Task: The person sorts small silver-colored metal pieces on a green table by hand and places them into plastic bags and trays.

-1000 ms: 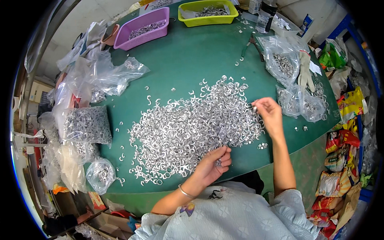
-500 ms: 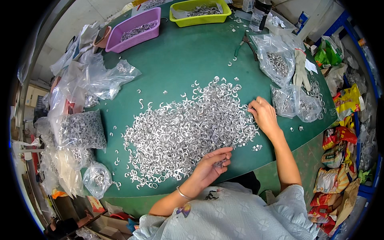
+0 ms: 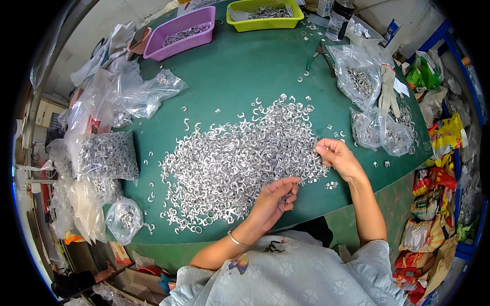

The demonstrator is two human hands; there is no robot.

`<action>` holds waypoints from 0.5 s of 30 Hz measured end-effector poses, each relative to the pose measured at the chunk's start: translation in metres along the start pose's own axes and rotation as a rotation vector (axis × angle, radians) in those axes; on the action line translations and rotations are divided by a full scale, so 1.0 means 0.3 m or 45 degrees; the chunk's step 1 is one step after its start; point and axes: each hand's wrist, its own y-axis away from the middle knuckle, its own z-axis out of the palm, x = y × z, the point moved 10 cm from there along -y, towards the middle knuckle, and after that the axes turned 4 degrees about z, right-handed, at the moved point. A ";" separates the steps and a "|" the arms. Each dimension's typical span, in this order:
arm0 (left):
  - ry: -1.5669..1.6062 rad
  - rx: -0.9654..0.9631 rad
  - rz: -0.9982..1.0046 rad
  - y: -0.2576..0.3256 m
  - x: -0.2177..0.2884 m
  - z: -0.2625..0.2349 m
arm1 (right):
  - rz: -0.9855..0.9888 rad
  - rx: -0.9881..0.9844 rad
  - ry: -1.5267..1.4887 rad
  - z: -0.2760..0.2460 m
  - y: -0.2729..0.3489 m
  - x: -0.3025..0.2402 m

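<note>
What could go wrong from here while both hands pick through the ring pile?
1. Loose metal rings lie near the green table's near edge beside the right hand; a sweep might knock them off.
2. The left hand works at the pile edge, so rings may scatter toward the lap.

At the far edge of the green tabletop [image 3: 245, 71] stand a purple tray [image 3: 185, 32] and a yellow-green tray [image 3: 265, 12], each holding some metal rings, with a pair of pliers [image 3: 317, 55] lying a little nearer on the right. Clear plastic bags of rings sit along the right side [image 3: 361, 74], a pale work glove [image 3: 389, 92] draped beside them, and more bags, full [image 3: 106, 155] and crumpled [image 3: 138, 94], crowd the left edge. Colourful snack packets [image 3: 434, 194] are heaped off the tabletop at the right.
</note>
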 end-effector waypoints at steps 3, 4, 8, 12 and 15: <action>-0.048 0.024 0.050 0.003 0.012 -0.004 | -0.090 0.057 0.136 -0.003 0.025 -0.036; -0.061 0.030 0.063 0.003 0.014 -0.003 | -0.178 0.145 0.316 -0.027 0.035 -0.056; -0.070 0.041 0.080 0.019 0.013 -0.020 | -0.672 0.786 1.024 -0.106 0.212 -0.284; -0.063 0.056 0.053 0.028 -0.005 -0.032 | -0.462 1.284 1.447 -0.255 0.332 -0.360; -0.058 0.056 0.031 0.031 -0.016 -0.035 | -0.341 1.376 1.569 -0.284 0.351 -0.359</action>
